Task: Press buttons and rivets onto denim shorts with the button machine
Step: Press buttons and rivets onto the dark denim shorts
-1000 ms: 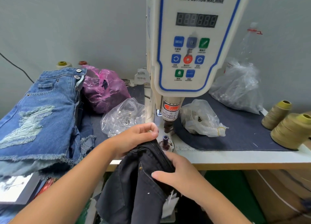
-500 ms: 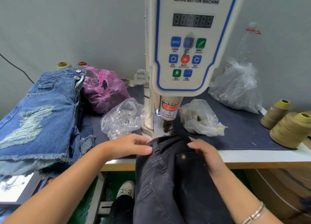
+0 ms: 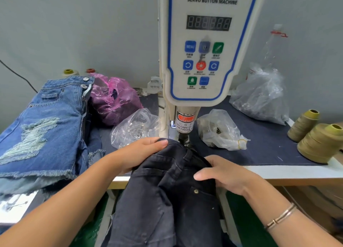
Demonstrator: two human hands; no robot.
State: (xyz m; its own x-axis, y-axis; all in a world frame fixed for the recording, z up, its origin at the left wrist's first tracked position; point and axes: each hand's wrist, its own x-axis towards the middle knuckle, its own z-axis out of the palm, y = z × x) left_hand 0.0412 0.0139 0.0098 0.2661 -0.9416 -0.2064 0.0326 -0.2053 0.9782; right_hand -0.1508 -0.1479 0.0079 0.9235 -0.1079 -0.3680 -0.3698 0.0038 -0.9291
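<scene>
Dark denim shorts (image 3: pixel 167 200) hang over the table's front edge, with the waistband pushed up under the punch (image 3: pixel 184 139) of the white servo button machine (image 3: pixel 204 51). My left hand (image 3: pixel 141 154) holds the waistband's left side, fingers lying over the top edge, thumb hidden. My right hand (image 3: pixel 224 174) grips a bunched fold on the right, between thumb and fingers. A brass rivet (image 3: pixel 195 191) shows on the pocket below my right hand. The lower die is covered by the fabric.
A pile of blue ripped denim shorts (image 3: pixel 42 128) lies at the left. Clear bags of hardware (image 3: pixel 135 128) (image 3: pixel 219 131) flank the machine, a pink bag (image 3: pixel 115 100) and a large clear bag (image 3: pixel 259 96) sit behind. Thread cones (image 3: pixel 321 144) stand at the right.
The shorts have been turned and slid so the riveted pocket moved toward me. My right hand followed it down; my left hand moved up toward the punch.
</scene>
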